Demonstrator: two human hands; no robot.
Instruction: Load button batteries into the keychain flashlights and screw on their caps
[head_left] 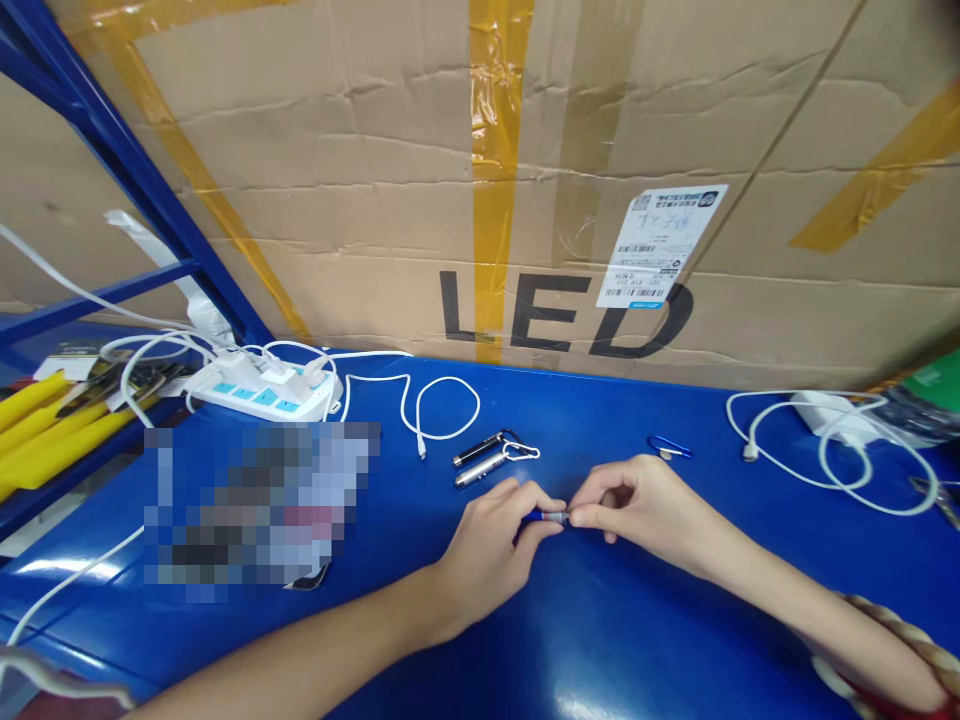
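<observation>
My left hand is closed in a pinch around a blue mini flashlight; a printed label shows on its slim body. At the flashlight's right end, the thumb and fingertips of my right hand pinch its metal tip. My fingers hide most of that end. Just beyond my left hand, a silver mini flashlight with a silver carabiner lies alongside a black mini flashlight with a dark clip. A loose blue carabiner rests on the table behind my right hand.
Along the back of the blue table stands a large cardboard box marked LED. A white power strip and cables sit at left. A white charging cable coils at right. Yellow-handled tools lie far left, near a blurred-out patch.
</observation>
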